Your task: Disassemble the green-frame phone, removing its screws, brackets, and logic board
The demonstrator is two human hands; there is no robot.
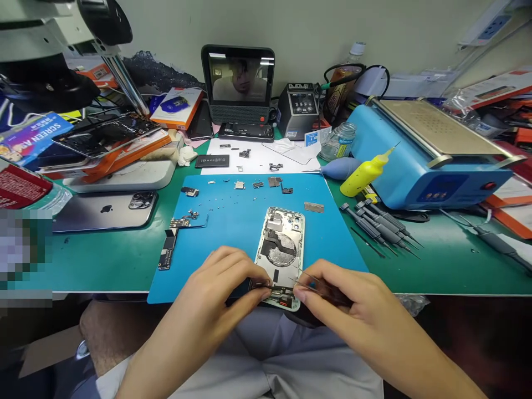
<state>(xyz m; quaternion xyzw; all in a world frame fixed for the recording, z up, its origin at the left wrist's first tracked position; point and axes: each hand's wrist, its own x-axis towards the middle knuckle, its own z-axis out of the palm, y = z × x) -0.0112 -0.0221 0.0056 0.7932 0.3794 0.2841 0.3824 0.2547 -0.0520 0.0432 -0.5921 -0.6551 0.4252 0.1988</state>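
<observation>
An opened phone housing (266,244) with a white frame lies on the blue mat, its lower end towards me. My left hand (233,282) is closed at its lower left edge, thumb and fingertips pinching a small dark part (261,285) whose kind I cannot make out. At the lower right edge, my right hand (341,293) is closed around thin metal tweezers (307,276), their tips pointing up and left over the housing. My right fingertips are close to the dark strip across the lower end. Further left lies a phone logic board (167,252).
Small screws and parts lie along the far side of the blue mat (233,221). A phone battery (212,160) rests behind it. At right are several screwdrivers (378,224), a yellow bottle (363,177) and a blue heating plate machine (399,172). Another phone (103,210) lies left.
</observation>
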